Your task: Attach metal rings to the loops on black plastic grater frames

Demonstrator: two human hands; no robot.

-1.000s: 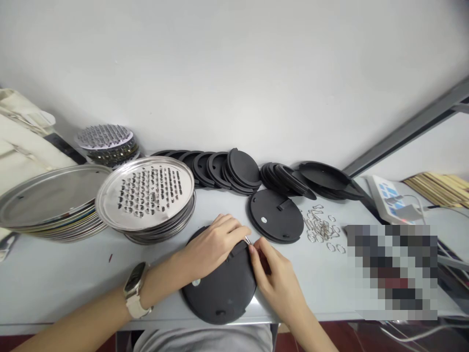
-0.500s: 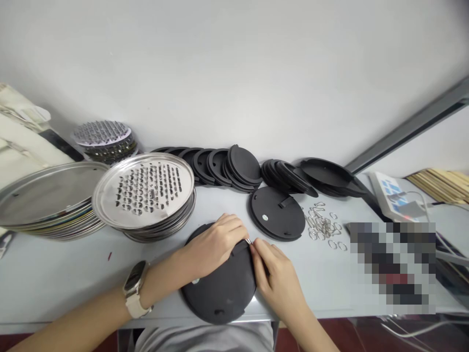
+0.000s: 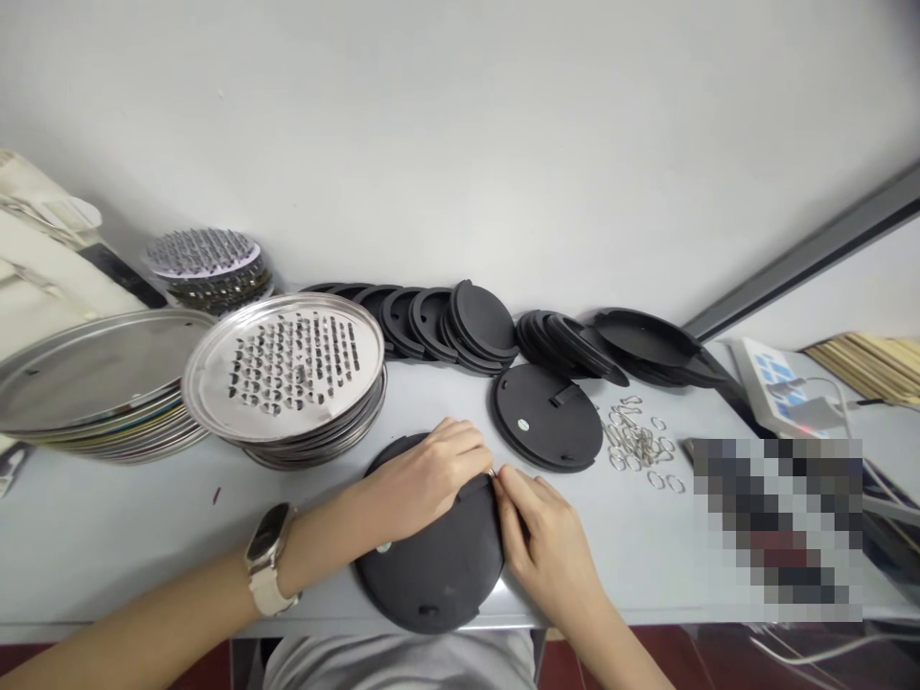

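In front of me on the table lies a round black disc (image 3: 438, 565) with a slot and a small pale sticker. My left hand (image 3: 438, 474) rests over its upper part, fingers curled and pinching at its far right edge. There a small metal ring (image 3: 493, 472) shows as a shiny sliver between my fingertips. My right hand (image 3: 546, 527) meets it from the right, thumb and forefinger closed on the same ring, against the disc's rim. Most of the ring is hidden. A pile of loose metal rings and clasps (image 3: 639, 446) lies to the right.
Another black disc pair (image 3: 547, 422) lies just beyond my hands. Along the wall stand several black discs (image 3: 481, 321) and black lids (image 3: 647, 340). At left are stacked metal grater plates (image 3: 216, 393) and metal trays (image 3: 72, 374). A power strip (image 3: 766, 379) sits right.
The view has shifted slightly. Both hands stay at the disc's edge, with the metal ring still between the fingertips and showing a little less.
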